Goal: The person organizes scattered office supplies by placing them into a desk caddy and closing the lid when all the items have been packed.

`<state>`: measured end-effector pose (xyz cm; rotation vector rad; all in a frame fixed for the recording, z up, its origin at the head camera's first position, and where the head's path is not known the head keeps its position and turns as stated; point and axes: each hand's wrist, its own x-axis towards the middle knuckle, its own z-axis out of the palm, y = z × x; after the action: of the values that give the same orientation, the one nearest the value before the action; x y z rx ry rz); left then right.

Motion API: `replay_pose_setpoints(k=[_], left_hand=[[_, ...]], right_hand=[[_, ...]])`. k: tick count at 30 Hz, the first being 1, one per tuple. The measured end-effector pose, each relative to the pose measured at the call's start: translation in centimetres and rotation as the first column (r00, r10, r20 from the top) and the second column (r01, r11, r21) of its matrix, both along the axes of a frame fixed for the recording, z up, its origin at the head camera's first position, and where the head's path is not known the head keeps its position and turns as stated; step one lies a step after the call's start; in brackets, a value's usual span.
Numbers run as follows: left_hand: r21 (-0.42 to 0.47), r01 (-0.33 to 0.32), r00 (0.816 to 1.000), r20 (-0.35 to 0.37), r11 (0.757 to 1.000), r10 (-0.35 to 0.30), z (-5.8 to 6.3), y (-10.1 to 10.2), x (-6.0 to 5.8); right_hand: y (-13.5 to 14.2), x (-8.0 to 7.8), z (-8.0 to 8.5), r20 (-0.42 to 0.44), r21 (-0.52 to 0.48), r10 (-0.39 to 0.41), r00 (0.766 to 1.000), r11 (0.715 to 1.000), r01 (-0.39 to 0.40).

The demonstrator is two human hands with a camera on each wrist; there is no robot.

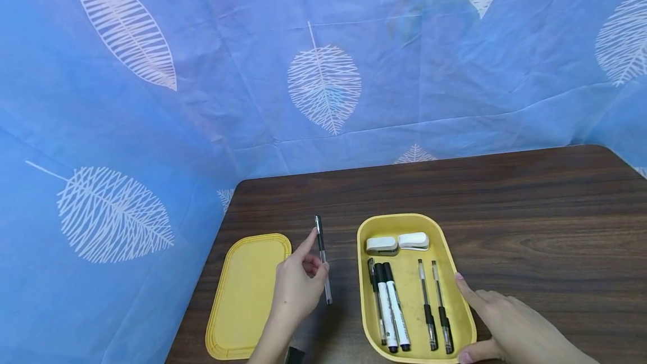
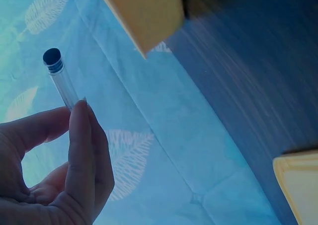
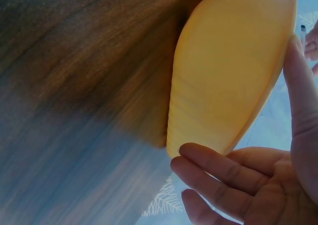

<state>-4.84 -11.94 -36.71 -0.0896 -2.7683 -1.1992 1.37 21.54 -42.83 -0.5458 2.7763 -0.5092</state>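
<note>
Above the table, between the yellow lid and the yellow storage box, my left hand (image 1: pixel 298 292) pinches a gel pen (image 1: pixel 322 250) between thumb and fingers. The pen stands nearly upright in the head view, with a dark upper part and a clear lower part. Its black-plugged end (image 2: pixel 52 58) points up past my fingertips in the left wrist view. My right hand (image 1: pixel 505 319) lies against the right side of the yellow storage box (image 1: pixel 459 296), fingers spread. One fingertip (image 3: pixel 294 46) touches the rim, while other fingers extend beside the outer wall.
Inside the box lie two white staplers (image 1: pixel 382 245), two white markers (image 1: pixel 396 313) with black caps, a black-capped pen (image 1: pixel 377 296) and two more gel pens (image 1: pixel 441 308). The yellow lid (image 1: pixel 247 296) lies flat at the table's left. A blue leaf-patterned cloth (image 1: pixel 253 72) hangs behind the table.
</note>
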Motion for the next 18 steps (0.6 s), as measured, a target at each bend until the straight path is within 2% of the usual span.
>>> replay_pose_setpoints(k=[5,8,15,18], left_hand=[[0.014,0.043,0.999,-0.027,0.999,-0.043,0.1,0.9,0.1],[0.025,0.057,0.998,-0.042,0.998,-0.056,0.1,1.6,0.1],[0.071,0.118,0.993,-0.017,0.99,-0.117,0.4,3.1,0.2],[0.093,0.146,0.989,-0.014,0.985,-0.146,0.5,3.7,0.2]], right_hand=[[0.0,-0.1,-0.2,-0.011,0.007,0.005,1.0,1.0,-0.004],[0.0,-0.3,-0.2,0.027,-0.012,-0.004,1.0,1.0,0.004],[0.3,0.1,-0.5,-0.078,0.014,0.029,0.996,1.0,-0.028],[0.3,0.0,-0.5,-0.047,0.004,0.031,0.998,0.999,-0.031]])
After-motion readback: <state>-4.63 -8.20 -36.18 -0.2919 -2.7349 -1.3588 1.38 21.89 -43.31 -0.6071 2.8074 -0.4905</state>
